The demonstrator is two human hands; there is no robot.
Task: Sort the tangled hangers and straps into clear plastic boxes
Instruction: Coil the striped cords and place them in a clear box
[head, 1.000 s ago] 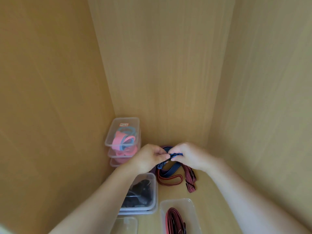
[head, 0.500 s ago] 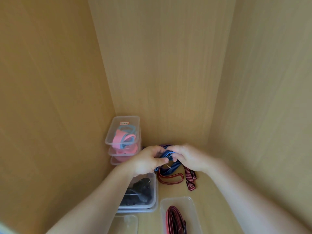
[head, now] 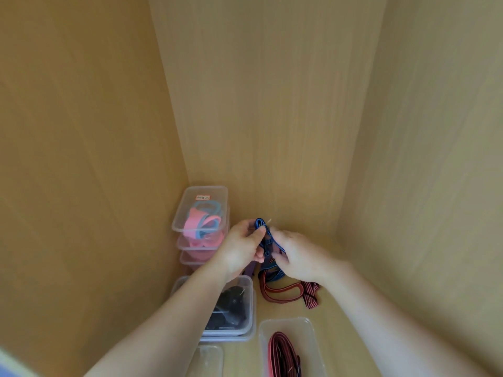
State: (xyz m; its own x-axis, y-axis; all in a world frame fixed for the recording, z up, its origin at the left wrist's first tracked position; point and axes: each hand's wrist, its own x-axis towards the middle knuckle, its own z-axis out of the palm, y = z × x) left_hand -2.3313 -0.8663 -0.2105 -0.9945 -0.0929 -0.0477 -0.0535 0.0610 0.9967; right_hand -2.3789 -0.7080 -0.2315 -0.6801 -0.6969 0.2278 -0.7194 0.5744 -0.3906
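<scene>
Hands: left hand pinches the top loop of the blue strap; right hand curls round it lower down.
Strap position: held above the shelf at the back corner, its tail hanging onto the red strap and striped strap.
Snag risk: the tail looks tangled with those two, so lifting may drag them along.
Slip risk: a looser pinch may let the folded loop spring open.
Sorting risk: the nearby box of red straps invites a mix-up.
</scene>
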